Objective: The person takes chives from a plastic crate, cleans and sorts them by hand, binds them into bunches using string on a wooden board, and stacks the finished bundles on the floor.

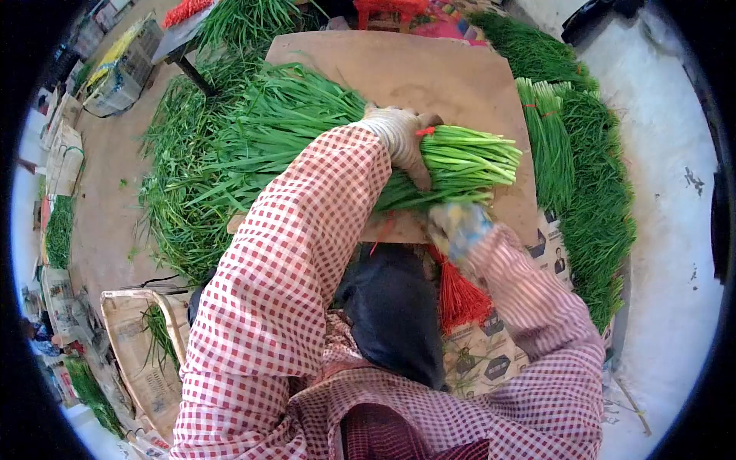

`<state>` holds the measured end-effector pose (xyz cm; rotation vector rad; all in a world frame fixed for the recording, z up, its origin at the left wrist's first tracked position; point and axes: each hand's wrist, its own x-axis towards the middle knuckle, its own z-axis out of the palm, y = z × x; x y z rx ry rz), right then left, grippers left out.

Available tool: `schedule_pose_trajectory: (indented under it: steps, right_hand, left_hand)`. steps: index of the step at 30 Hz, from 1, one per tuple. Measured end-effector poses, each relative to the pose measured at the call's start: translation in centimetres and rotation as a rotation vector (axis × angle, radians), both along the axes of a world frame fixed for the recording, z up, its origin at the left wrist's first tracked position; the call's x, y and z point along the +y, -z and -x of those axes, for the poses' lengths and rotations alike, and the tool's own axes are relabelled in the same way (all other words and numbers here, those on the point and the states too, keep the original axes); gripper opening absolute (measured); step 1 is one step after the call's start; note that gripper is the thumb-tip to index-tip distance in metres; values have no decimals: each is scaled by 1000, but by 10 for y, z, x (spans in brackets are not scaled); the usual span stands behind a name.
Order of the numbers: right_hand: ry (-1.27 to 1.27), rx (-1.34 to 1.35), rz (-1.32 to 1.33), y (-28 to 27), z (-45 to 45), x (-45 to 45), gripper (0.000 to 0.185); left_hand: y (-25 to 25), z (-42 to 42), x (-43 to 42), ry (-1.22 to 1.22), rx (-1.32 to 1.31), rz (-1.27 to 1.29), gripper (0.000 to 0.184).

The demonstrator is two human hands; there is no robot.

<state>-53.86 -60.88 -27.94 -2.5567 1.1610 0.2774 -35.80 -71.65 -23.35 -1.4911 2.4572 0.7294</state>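
A large bunch of garlic chives [475,157] lies across the brown board [460,77], pale cut stems to the right and green leaves spread to the left. My left hand [399,138], in a whitish glove, is wrapped over the bunch near the stems. A red tie [425,131] shows beside its fingers. My right hand [458,228], in a patterned glove, is at the board's near edge just below the stem ends. It is smeared by motion, so its fingers and anything in them cannot be made out. Under it hangs a bundle of red strings [462,297].
Tied chive bunches [548,142] lie right of the board, beside a long row of greens [590,199]. Loose leaves [180,184] heap up at the left. A cardboard-backed chair [142,345] stands at lower left, a lined basket [123,77] farther back.
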Motion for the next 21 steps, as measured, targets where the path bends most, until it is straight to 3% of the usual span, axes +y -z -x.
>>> schedule_pose_trajectory:
  steps: [2, 3, 5, 7, 9, 10, 12, 13, 16, 17, 19, 21]
  right_hand:
    - [354, -80, -5, 26, -13, -20, 29]
    - [354, -85, 2, 34, -12, -21, 29]
    - [298, -130, 97, 31, -15, -16, 32]
    - [244, -110, -36, 20, -9, -7, 37]
    - [-157, -269, -13, 19, -22, 5, 45]
    - [-156, -273, -18, 24, -32, 9, 45]
    - [559, -801, -1006, 44, -51, 10, 50]
    - [555, -806, -1004, 56, -49, 10, 50]
    - [302, -697, -645, 69, -32, 12, 49]
    - [156, -635, -286, 61, -33, 18, 43]
    - [11, -553, 73, 53, -27, 25, 40]
    - [154, -526, -58, 49, -16, 28, 33]
  left_hand:
    - [4, 1, -2, 8, 13, 3, 107]
    - [5, 1, -4, 8, 9, 12, 107]
    - [2, 0, -4, 1, 24, -55, 106]
    - [2, 1, -4, -1, 12, -35, 106]
    - [6, -1, -3, -6, -5, -28, 105]
    - [11, -1, -6, 3, 18, -25, 105]
    - [10, -3, -6, 10, 35, -15, 106]
    - [6, -2, -3, -6, 16, 10, 106]
    - [3, 2, 1, -6, 16, 40, 107]
    - [4, 0, 1, -12, 25, 32, 108]
    - [6, -1, 1, -4, 28, -8, 111]
    - [9, -2, 4, -31, 41, 106, 111]
